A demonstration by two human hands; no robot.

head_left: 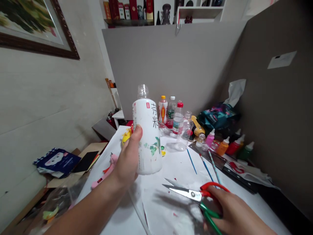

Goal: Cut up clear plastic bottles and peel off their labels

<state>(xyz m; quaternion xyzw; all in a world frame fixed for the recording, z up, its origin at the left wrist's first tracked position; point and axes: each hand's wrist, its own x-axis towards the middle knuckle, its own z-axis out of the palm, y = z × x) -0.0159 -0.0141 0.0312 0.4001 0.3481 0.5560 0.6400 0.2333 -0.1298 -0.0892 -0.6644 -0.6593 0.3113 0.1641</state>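
Observation:
My left hand is wrapped round a plastic bottle, held upright in front of me. A white printed sleeve with green leaves and dark characters covers its body; the clear neck shows no cap. In my right hand is a pair of scissors with one red and one green handle. Its blades are parted and point left, below and to the right of the bottle, not touching it. My left fingertips are hidden behind the bottle.
Several bottles stand at the back of the white-covered table. On the right lie paint brushes, a long knife and paint squeeze bottles. A pink glue gun lies on the left, beside a cardboard box.

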